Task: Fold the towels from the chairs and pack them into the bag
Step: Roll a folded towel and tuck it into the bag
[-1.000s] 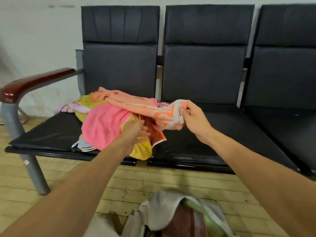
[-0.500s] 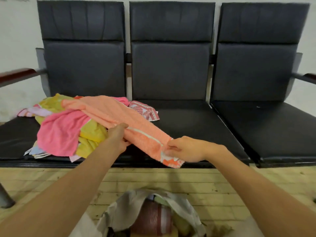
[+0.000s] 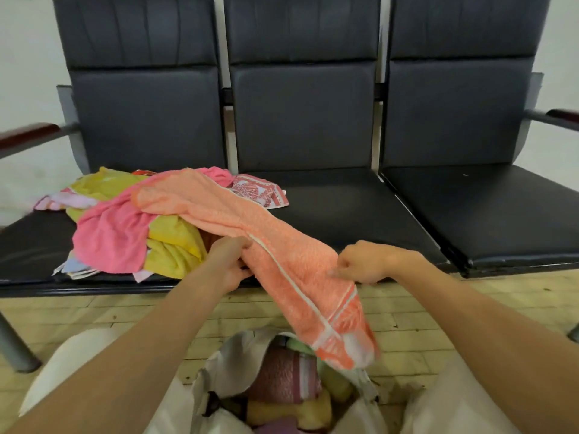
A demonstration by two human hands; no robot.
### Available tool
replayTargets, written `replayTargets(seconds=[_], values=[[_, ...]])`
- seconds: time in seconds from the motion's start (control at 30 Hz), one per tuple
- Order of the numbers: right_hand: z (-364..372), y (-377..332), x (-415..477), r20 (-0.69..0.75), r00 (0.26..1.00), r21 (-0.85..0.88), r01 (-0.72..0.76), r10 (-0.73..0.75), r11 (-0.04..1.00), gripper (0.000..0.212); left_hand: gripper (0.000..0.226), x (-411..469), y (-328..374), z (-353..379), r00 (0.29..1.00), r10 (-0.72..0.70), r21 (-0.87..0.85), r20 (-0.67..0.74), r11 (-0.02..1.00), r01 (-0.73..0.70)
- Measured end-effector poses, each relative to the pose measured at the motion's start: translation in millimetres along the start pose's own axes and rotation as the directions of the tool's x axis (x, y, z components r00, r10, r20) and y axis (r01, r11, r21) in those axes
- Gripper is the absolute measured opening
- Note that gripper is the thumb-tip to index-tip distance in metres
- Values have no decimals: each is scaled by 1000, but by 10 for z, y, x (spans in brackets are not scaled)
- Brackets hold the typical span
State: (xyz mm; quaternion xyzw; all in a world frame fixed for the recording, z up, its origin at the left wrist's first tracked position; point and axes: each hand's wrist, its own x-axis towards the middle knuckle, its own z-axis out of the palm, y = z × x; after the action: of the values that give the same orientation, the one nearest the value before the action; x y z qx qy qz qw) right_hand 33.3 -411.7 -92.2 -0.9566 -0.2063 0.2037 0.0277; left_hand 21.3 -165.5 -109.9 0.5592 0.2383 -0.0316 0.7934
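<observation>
An orange towel (image 3: 275, 255) with white stripes stretches from the heap on the left seat down over the seat edge, its patterned end hanging above the bag. My left hand (image 3: 230, 261) grips its left edge and my right hand (image 3: 366, 266) pinches its right edge. The heap holds a pink towel (image 3: 109, 233), a yellow towel (image 3: 174, 245) and a red-and-white patterned cloth (image 3: 260, 191). A light grey bag (image 3: 225, 364) stands open on the floor between my knees, with folded towels (image 3: 285, 375) inside.
Three joined black chairs (image 3: 344, 208) stand against a white wall, with wooden armrests (image 3: 28, 136) at both ends. The floor (image 3: 94, 314) is pale wood. A metal chair leg (image 3: 12, 346) stands at the lower left.
Both hands have pulled the orange towel off the heap toward me, and its end now hangs over the bag. The view has shifted right and downward.
</observation>
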Motion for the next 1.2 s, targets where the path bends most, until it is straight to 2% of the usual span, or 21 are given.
replayTargets(seconds=[0.07,0.13,0.2,0.27,0.3,0.47,0.57,0.63,0.67,0.8,0.87,0.9,0.97,1.03,1.13,1.2], values=[[56,-2,195,-185,982,10,42,-39,999,38,37,-29,-62,-6,999,-11,30,32,999,10],[83,-82,361,-289,954,87,107,-77,991,39,42,-34,-103,-8,998,-12,69,57,998,8],[121,-174,490,-264,957,121,159,-123,980,48,42,-25,-122,-14,998,3,97,55,995,-8],[188,-238,562,-172,974,93,166,-148,982,50,41,-7,-120,-30,1000,11,91,14,996,-12],[217,-253,573,-158,977,62,156,-145,986,48,41,4,-113,-42,1000,16,85,-14,996,-15],[201,-255,461,-351,935,-17,50,-53,999,33,46,13,-32,-167,991,48,63,-124,997,-41],[297,-211,411,-306,948,96,-60,87,994,49,29,-77,-46,-189,996,23,92,-87,996,-15],[360,-234,419,-308,936,121,-137,169,983,52,11,-152,-90,-151,999,17,128,-39,992,-12],[377,-259,435,-337,920,121,-169,200,978,51,10,-184,-110,-136,999,25,161,-27,987,-20],[386,-327,527,-480,847,70,-223,229,972,31,44,-242,-154,-125,999,44,261,25,964,-49],[367,-337,566,-508,834,56,-215,213,975,20,48,-267,-176,-138,997,74,388,35,918,-82],[344,-339,570,-499,839,65,-213,217,975,16,41,-280,-179,-147,994,107,460,32,881,-109],[276,-340,531,-432,865,139,-216,256,966,23,20,-284,-172,-177,982,187,568,30,805,-170],[225,-312,457,-350,883,273,-225,314,935,24,14,-272,-156,-229,978,205,634,42,751,-185],[197,-209,343,-273,879,580,-174,390,796,11,20,-294,-103,-326,984,126,758,124,628,-176],[186,-133,243,-182,910,709,-141,373,691,13,20,-323,-90,-383,984,62,830,166,530,-173]])
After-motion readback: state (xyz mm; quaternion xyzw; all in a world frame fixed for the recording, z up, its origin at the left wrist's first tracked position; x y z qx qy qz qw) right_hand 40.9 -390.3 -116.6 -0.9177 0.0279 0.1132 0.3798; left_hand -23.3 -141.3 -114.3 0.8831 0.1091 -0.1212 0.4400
